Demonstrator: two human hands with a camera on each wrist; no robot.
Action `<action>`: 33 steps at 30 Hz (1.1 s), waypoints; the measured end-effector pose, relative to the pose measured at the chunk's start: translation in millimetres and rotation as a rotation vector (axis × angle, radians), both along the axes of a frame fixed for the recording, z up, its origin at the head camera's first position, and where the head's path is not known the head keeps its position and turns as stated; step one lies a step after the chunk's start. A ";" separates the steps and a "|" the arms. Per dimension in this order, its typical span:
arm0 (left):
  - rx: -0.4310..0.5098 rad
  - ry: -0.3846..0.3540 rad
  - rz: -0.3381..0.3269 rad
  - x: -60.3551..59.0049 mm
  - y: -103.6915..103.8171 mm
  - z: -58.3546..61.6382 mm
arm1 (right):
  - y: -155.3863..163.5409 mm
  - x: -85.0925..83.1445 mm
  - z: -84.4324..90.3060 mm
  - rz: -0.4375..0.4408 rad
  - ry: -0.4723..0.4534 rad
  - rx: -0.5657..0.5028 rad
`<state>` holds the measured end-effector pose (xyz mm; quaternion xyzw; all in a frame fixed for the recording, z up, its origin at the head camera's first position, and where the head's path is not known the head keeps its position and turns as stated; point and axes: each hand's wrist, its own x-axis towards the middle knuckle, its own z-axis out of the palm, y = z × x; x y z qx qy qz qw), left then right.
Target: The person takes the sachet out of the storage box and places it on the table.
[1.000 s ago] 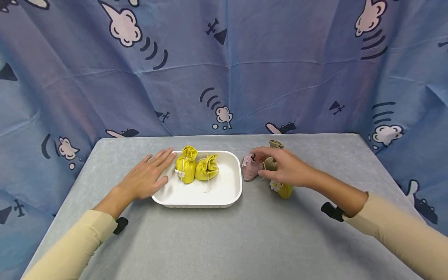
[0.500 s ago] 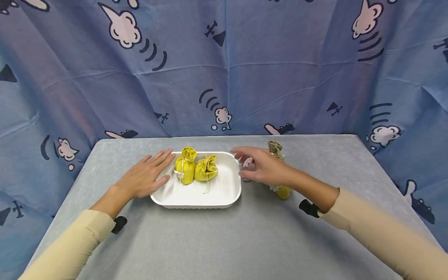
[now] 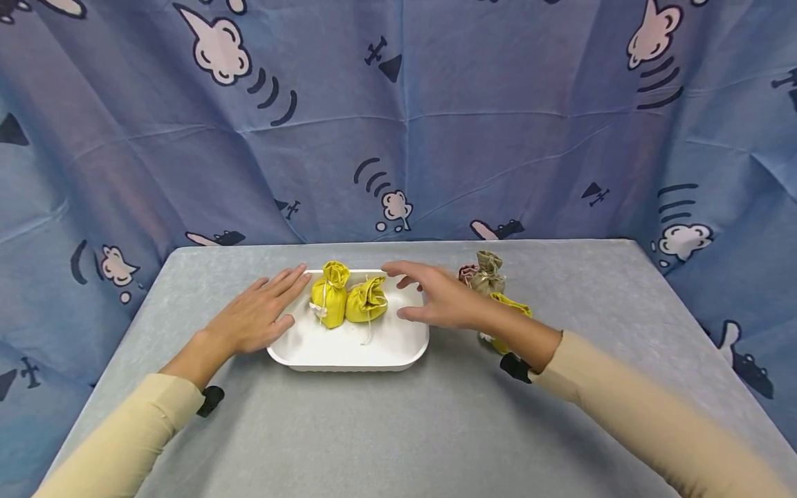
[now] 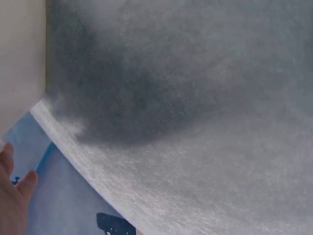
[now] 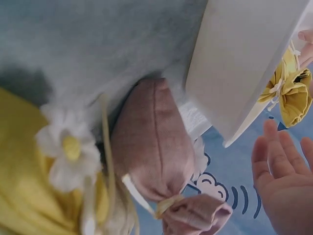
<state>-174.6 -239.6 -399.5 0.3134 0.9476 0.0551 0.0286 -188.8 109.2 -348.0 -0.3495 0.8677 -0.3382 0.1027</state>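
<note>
My left hand (image 3: 258, 311) rests on the left end of a white tray (image 3: 349, 356), fingers straight. Inside the tray, a yellow drawstring pouch (image 3: 328, 304) stands upright beside a second yellow pouch (image 3: 364, 304), which leans over. My right hand (image 3: 438, 297) is over the tray's right end, fingers apart and bent slightly, holding nothing; its fingertips are near the second pouch. In the right wrist view, a dusky pink pouch (image 5: 151, 142) is on the table just outside the tray. Next to it is a yellow pouch (image 5: 29, 166) with a white flower.
An olive pouch (image 3: 488, 278) stands right of the tray, behind my right forearm, with the yellow one partly covered by the arm. The grey table (image 3: 349, 436) extends around the tray. A blue printed curtain (image 3: 498, 138) hangs at the back.
My right hand has moved left from above the loose pouches to over the tray's right end, carrying nothing. My left hand and the pouches in the tray stay put.
</note>
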 end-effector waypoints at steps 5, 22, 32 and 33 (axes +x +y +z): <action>0.023 0.013 0.002 0.0 -0.4 -2.4 | -8.5 -1.2 0.8 0.014 -0.011 0.008; 0.052 -0.021 0.034 -0.5 0.9 -5.1 | -27.5 -9.2 -3.3 0.050 -0.081 0.015; 0.054 -0.035 0.043 -0.6 -0.9 -6.2 | -41.5 -12.5 -7.0 0.062 -0.060 0.064; 0.056 -0.034 0.041 -0.6 -0.9 -6.2 | -42.6 -13.2 -7.3 0.063 -0.060 0.064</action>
